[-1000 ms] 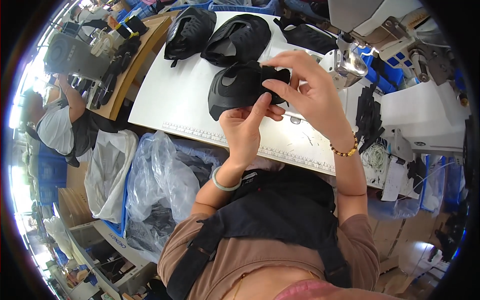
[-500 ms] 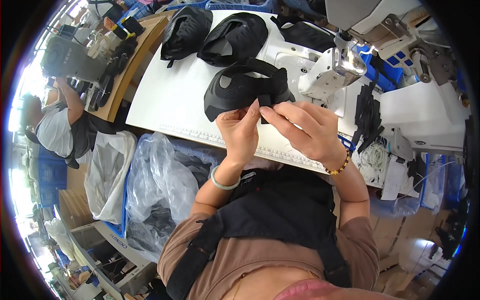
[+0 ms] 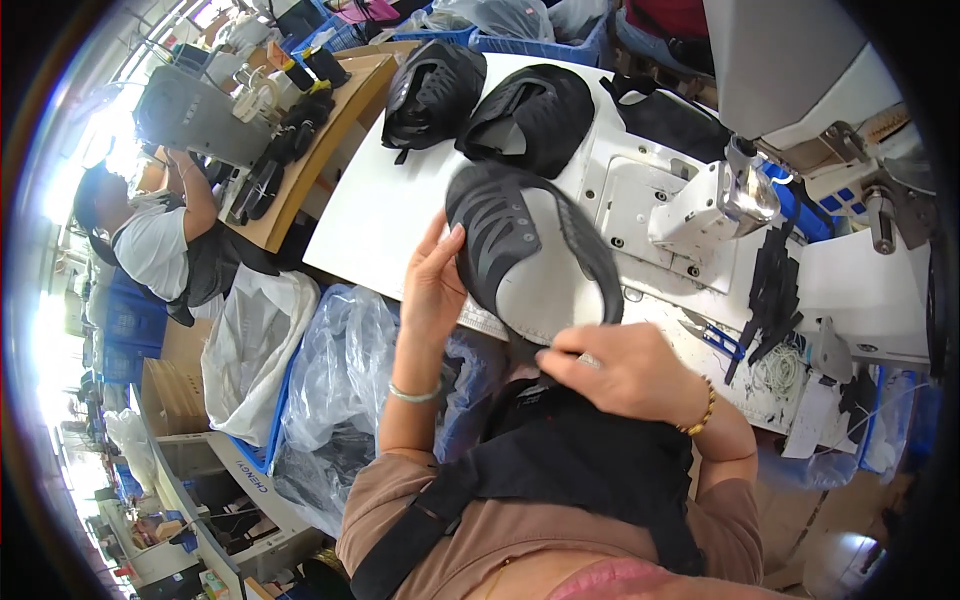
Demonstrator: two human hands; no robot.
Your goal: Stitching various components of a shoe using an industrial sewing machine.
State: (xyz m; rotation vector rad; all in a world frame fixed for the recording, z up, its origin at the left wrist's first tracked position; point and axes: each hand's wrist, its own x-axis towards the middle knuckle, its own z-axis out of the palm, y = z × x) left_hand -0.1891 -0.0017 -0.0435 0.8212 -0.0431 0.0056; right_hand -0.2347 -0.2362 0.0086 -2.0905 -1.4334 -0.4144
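Observation:
A black shoe upper [image 3: 500,235] with a pale grey lining is held over the near edge of the white table [image 3: 365,215]. Its eyelet side and open inside face up. My left hand [image 3: 435,285] grips the upper's left edge, thumb on top. At the upper's near end my right hand [image 3: 635,375] is closed in a pinch, slightly blurred, and exactly which part it pinches is hidden. Two more black shoe uppers, one left [image 3: 435,95] and one right [image 3: 540,115], stand farther back on the table.
The sewing machine's metal arm [image 3: 700,210] rises right of the upper. Blue-handled snips [image 3: 720,338], black strips [image 3: 775,300] and white thread [image 3: 775,372] lie at the right. Clear plastic bags [image 3: 345,350] fill a bin at left. A person [image 3: 155,240] sits beyond it.
The upper has been turned so its lining and eyelets show, and it has come nearer me. My left hand moved to its left edge; my right hand drew down toward me.

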